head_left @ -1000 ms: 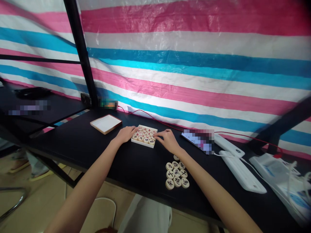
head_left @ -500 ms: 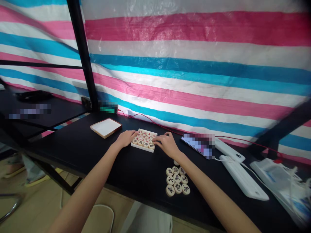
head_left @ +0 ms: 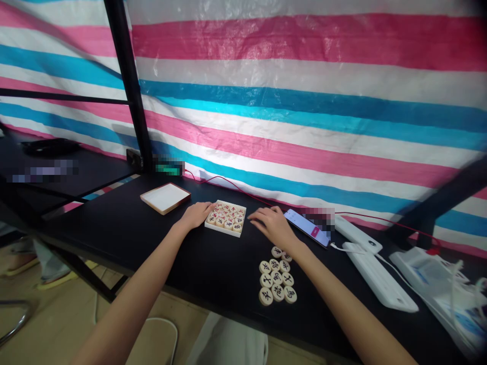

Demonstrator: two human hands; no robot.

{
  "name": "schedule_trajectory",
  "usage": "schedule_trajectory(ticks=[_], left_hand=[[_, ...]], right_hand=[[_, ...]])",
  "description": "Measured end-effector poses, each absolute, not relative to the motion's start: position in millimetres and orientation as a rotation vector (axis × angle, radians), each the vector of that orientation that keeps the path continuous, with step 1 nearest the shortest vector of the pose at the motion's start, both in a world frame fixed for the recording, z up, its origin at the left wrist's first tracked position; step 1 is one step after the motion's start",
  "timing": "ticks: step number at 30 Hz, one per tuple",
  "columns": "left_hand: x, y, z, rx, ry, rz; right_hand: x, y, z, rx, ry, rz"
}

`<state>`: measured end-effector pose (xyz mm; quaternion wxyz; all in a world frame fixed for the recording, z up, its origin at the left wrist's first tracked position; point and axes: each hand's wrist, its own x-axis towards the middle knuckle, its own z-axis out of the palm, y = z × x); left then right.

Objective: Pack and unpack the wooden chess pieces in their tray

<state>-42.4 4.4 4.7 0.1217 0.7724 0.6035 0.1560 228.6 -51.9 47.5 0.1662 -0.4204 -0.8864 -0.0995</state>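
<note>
Many discs (head_left: pixel 229 223) in box (head_left: pixel 223 231); left hand (head_left: pixel 198 214) touching, right hand (head_left: pixel 272 223) apart.

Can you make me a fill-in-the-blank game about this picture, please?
The left hand is at the side of a box coloured ____.
The right hand is between the box and the ____ with a lit screen.
The round pieces outside the box have ____ characters.
The striped sheet is pink, white and ____.
Missing words: white; phone; black; blue.
</note>
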Motion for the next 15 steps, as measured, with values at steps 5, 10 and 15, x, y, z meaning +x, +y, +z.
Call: schedule_trajectory(ticks=[5,10,15], left_hand=[[-41.8,2.4,7.1,2.268,1.760,0.448],[-42.1,5.1,4.4,2.259,1.765,0.467],[-42.5,5.7,3.4,2.232,1.768,0.458]], right_hand=[[277.0,-78.5,53.0,-1.338,-2.681,-0.001],[297.0,-104.7,43.5,-1.422,-2.692,0.048],[289.8,-105.6,36.5,-1.446,-2.678,-0.118]])
